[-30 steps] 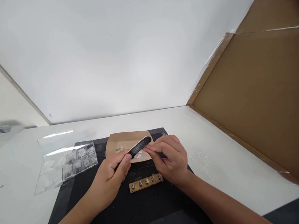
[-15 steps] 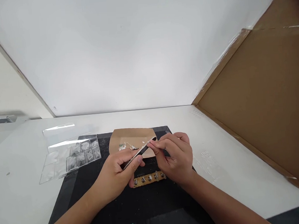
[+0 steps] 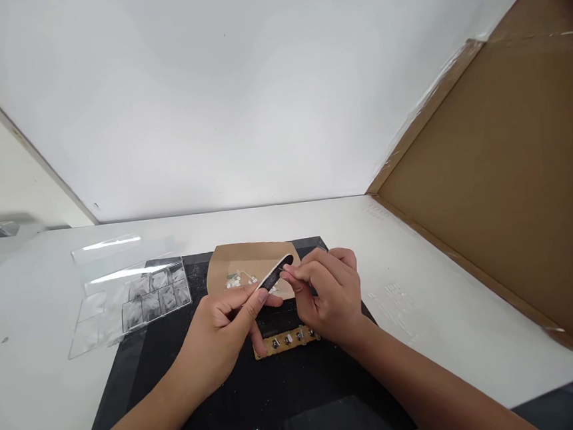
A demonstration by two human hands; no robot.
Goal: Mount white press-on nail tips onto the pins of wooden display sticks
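My left hand (image 3: 233, 320) is closed on a nail file (image 3: 275, 277), a slim board with a black face, a pale edge and a rounded end. The file slants up to the right above the mat. Close against its face, my right hand (image 3: 330, 291) pinches thumb and forefinger together. Whatever sits between those fingertips is too small and hidden to make out. Just below the hands, a yellowish strip (image 3: 271, 350) carries a row of round metal studs, with small pale pieces on some of them.
A brown paper sheet (image 3: 244, 255) behind the hands holds small white bits (image 3: 233, 281). At left lies an open clear compartment box (image 3: 156, 300) with pale nail tips. Beneath is a black mat (image 3: 263, 404). Clear pieces (image 3: 399, 305) lie right, near a cardboard panel (image 3: 505, 189).
The nail file has turned so more of its black face shows. My right fingers have shifted slightly down and left along it. The whole view has tilted a little.
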